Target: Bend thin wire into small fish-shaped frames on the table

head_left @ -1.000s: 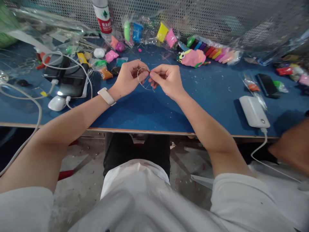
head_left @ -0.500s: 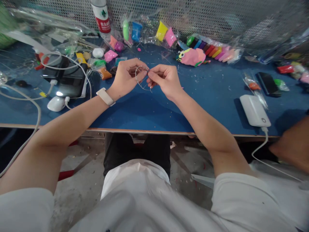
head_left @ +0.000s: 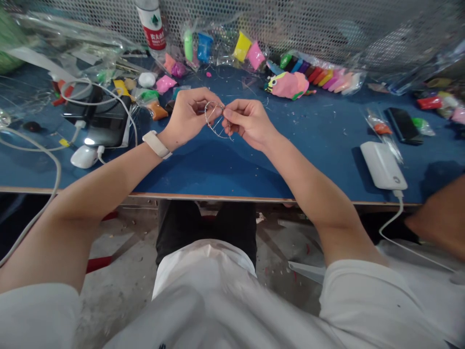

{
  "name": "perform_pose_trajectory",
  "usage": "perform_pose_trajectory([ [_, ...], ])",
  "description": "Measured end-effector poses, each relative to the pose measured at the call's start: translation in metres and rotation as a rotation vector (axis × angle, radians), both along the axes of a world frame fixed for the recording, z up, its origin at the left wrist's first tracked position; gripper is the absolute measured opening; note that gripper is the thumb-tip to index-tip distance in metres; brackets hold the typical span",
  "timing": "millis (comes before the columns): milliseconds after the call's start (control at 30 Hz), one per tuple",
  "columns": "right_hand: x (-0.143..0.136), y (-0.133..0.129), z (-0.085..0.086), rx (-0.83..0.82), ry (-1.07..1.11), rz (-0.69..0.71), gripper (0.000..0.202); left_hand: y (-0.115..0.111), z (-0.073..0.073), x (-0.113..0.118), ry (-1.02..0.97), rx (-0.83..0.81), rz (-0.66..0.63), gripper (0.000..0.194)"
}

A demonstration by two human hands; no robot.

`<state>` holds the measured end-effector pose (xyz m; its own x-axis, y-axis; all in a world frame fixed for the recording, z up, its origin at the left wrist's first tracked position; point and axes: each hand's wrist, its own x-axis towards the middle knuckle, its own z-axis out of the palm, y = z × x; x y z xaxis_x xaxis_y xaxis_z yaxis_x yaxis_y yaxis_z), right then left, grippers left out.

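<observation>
Thin silvery wire [head_left: 219, 134], bent into a rough loop with cross strands, hangs between my two hands above the blue table. My left hand [head_left: 194, 114] pinches the loop's upper part between thumb and fingers. Close against it, my right hand [head_left: 250, 121] is closed on the wire's other side, the fingertips of both hands almost touching. Parts of the wire are hidden behind the fingers. Beyond my right hand lies a pink clay figure [head_left: 289, 86] with a yellow-and-green face and a stuck-on eye.
Bagged coloured clay [head_left: 327, 77] and a bottle [head_left: 152, 26] line the mesh at the back. At left are a black device [head_left: 109, 118], cables and a white mouse-shaped thing [head_left: 85, 156]. A white power bank [head_left: 383, 166] and another person's arm [head_left: 441, 218] are at right.
The wire loop has turned slightly, its lower end shifting a little to the right, and its cross strands show more clearly. Both hands stay nearly in place, still pinching it.
</observation>
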<state>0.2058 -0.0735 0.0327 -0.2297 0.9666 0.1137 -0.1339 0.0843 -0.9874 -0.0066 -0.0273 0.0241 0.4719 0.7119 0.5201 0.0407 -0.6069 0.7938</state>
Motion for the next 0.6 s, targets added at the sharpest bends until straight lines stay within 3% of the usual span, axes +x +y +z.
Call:
perform_pose_trajectory([
  [333, -0.0028, -0.0031, 0.0079, -0.085, 0.024, 0.047, 0.055, -0.0061, 0.0042, 0.0020, -0.084, 0.047, -0.006, 0.066],
  [600, 0.0002, 0.0022, -0.0002, -0.052, 0.074, 0.051, 0.055, 0.0004, -0.0003, 0.0056, -0.086, 0.060, -0.009, 0.058],
])
